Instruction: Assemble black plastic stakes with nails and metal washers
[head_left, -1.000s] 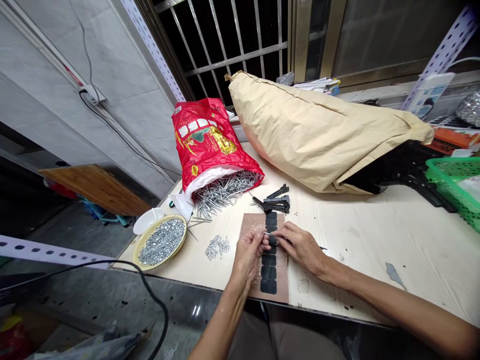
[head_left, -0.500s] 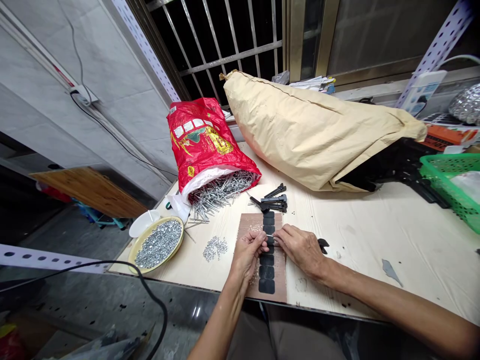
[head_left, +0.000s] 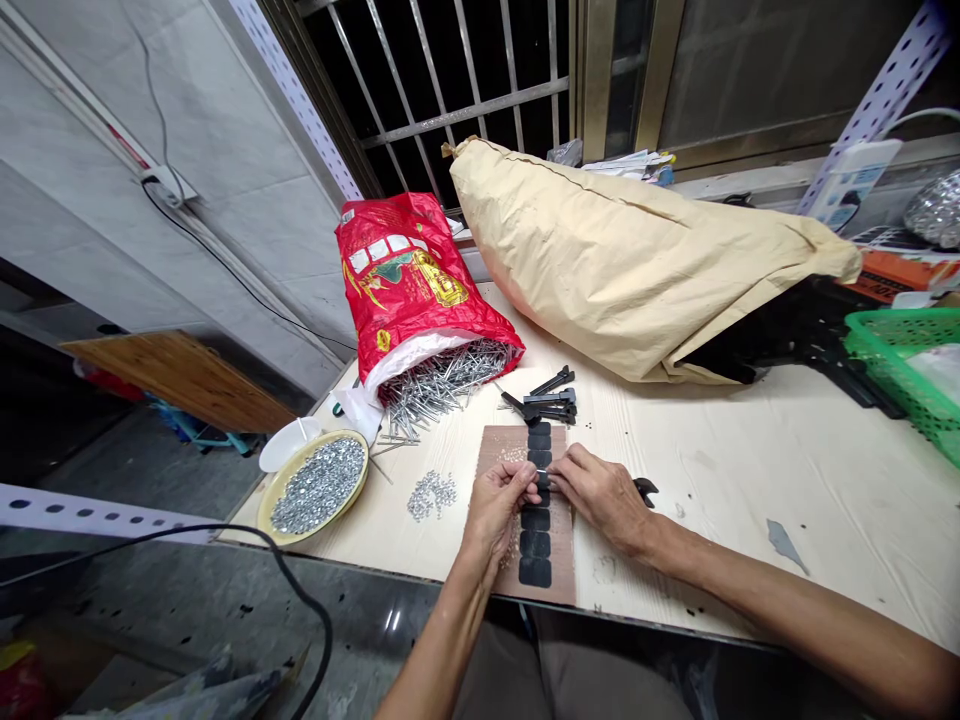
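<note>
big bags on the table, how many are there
2: a red bag toward the left, with metal pins spilling from its mouth, and a larger tan bag to its right, with black pieces at its opening. Others may be hidden behind them.

Barred wndw [head_left: 465, 112] was at 12 o'clock, lt-grey wall [head_left: 262, 220] at 10, dk flr [head_left: 225, 600] 8, pale tbl [head_left: 712, 480] 4

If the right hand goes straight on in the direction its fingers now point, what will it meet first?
Past the thin metal pin at its fingertips, the right hand would probably meet the left hand first; their exact depth is hard to judge.
</note>
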